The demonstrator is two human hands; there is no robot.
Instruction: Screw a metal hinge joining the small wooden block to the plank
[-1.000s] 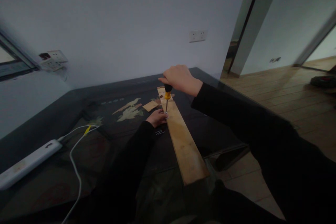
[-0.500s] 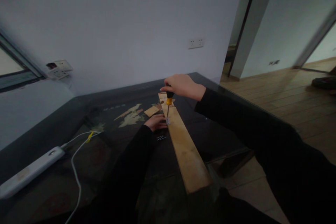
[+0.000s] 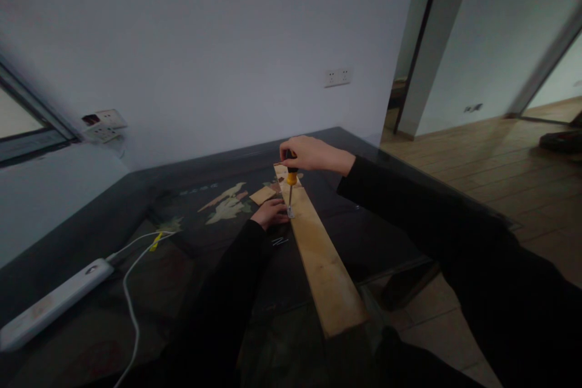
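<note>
A screwdriver [image 3: 291, 179] with a black and yellow handle stands upright, its handle top in the closed fingers of my right hand [image 3: 309, 153]. Its shaft runs down to a small shiny piece [image 3: 291, 212] at the left edge of a long wooden board [image 3: 325, 260]. My left hand [image 3: 269, 213] lies low beside that edge, its fingertips pinching at the shiny piece; the exact grip is too small to see. Just below this hand, several thin, shiny, nail-like pieces [image 3: 279, 241] lie on the dark table [image 3: 364, 224].
A small square wood piece [image 3: 262, 195] lies left of the board. A white power strip [image 3: 57, 303] with a white cable [image 3: 131, 306] takes up the table's left side. The board's near end juts toward me past the table edge. A wall stands behind.
My right hand has lowered slightly and its fingers have turned around the screwdriver handle. The left hand, the board and the shiny piece hold their places; the view has shifted slightly.
</note>
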